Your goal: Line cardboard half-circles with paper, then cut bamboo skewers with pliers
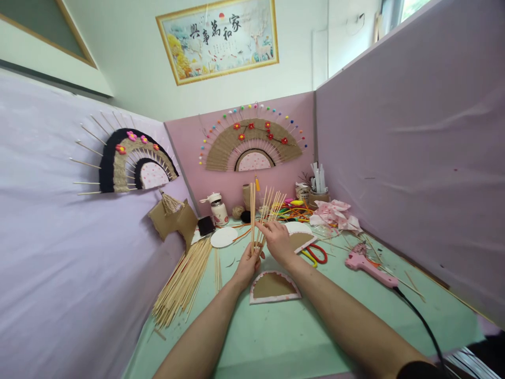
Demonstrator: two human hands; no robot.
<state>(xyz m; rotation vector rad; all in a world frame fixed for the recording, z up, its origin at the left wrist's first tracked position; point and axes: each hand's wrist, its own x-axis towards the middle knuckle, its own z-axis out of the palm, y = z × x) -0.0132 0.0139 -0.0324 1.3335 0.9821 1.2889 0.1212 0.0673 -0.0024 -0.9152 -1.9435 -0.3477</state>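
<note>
My left hand (249, 263) is closed around the lower ends of a small bunch of thin wooden sticks (270, 202), which fan upward. My right hand (277, 239) reaches across the bunch, its fingers bent against the sticks; whether it grips one of them is hidden. Just below my hands lies a cardboard half-circle (275, 287) with a pink-and-white wrapped edge. Behind my right wrist sits a second half-circle (300, 239), partly covered, beside scissors (317, 254) with red and yellow handles.
A large pile of sticks (183, 284) lies at left, near a white oval (224, 237). To the right rests a pink glue gun (366, 267) with its black cord. Colourful pipe cleaners (292, 212), crumpled pink fabric (335, 215) and a white bottle (218, 209) line the back. Finished fans (254, 142) hang on the partitions.
</note>
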